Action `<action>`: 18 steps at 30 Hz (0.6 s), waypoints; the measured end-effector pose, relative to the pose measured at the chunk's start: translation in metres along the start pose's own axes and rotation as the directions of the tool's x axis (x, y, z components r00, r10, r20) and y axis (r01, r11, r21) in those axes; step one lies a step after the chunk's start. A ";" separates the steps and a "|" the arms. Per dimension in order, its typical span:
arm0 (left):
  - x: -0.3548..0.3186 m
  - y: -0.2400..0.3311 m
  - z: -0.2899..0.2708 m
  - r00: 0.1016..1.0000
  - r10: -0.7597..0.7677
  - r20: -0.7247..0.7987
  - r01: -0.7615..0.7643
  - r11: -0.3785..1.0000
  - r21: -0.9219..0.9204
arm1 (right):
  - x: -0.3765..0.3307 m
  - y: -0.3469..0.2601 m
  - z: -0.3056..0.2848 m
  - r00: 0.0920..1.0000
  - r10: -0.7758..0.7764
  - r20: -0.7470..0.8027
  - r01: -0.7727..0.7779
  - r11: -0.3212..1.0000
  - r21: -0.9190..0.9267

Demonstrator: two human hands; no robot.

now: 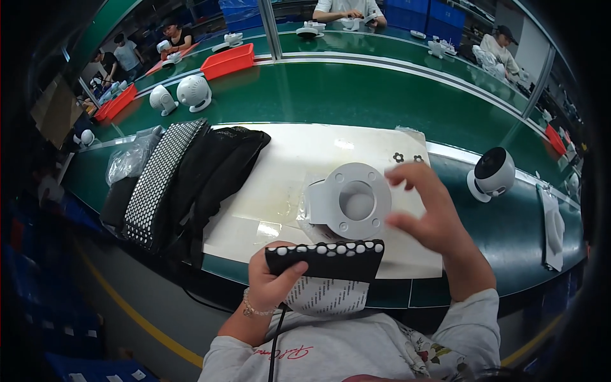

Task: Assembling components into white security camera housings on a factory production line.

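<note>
1. View from the head: the left hand [275,278] pinched a black sheet [331,262] with white dots along its upper edge; white backing [331,296] showed below.
2. The right hand [434,213] was spread, thumb and index finger apart, just beside a white device [335,200]; I could not tell whether it touched.
3. That device lay on a pale board [305,143], ring-shaped base facing up.
4. Two dark flower-shaped pieces [398,157] lay near the board's upper right corner.
5. At left, a dotted sheet [164,184] lay between black cloth [219,162] and a clear plastic bag [132,157].
6. On the green counter [305,95], a black-faced white camera [492,174] stood right of the board.
</note>
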State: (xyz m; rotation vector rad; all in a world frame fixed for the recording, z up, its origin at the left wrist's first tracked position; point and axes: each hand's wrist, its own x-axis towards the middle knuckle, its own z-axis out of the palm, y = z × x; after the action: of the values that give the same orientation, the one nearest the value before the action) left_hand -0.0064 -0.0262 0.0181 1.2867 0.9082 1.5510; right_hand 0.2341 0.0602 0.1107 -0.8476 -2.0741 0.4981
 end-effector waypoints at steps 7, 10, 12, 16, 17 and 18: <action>0.002 0.021 0.008 0.996 0.049 -0.080 -0.059 0.989 -0.133 | -0.028 -0.016 0.023 0.967 0.033 0.252 -0.099 0.962 0.255; 0.002 0.017 0.006 0.998 0.060 0.002 -0.060 0.993 -0.098 | -0.028 -0.012 0.022 0.963 0.084 0.254 -0.161 0.941 0.297; -0.002 0.012 0.003 1.000 0.018 0.001 -0.018 0.994 -0.110 | -0.025 -0.012 0.019 0.956 0.078 0.283 -0.160 0.947 0.279; -0.001 0.016 0.005 0.999 -0.035 -0.037 0.029 0.988 -0.154 | -0.020 -0.010 0.011 0.859 0.228 0.458 -0.394 0.866 0.308; -0.001 0.015 0.005 0.999 -0.008 -0.040 0.002 0.989 -0.147 | -0.020 -0.010 0.009 0.840 0.221 0.495 -0.392 0.879 0.273; -0.002 0.015 0.005 0.999 0.018 -0.046 -0.024 0.990 -0.139 | -0.019 -0.015 0.007 0.839 0.221 0.497 -0.393 0.878 0.273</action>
State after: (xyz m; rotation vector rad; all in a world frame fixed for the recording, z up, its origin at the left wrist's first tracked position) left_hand -0.0035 -0.0327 0.0322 1.1697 0.8013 1.6362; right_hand 0.2305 0.0361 0.1055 -0.9075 -2.1482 1.3355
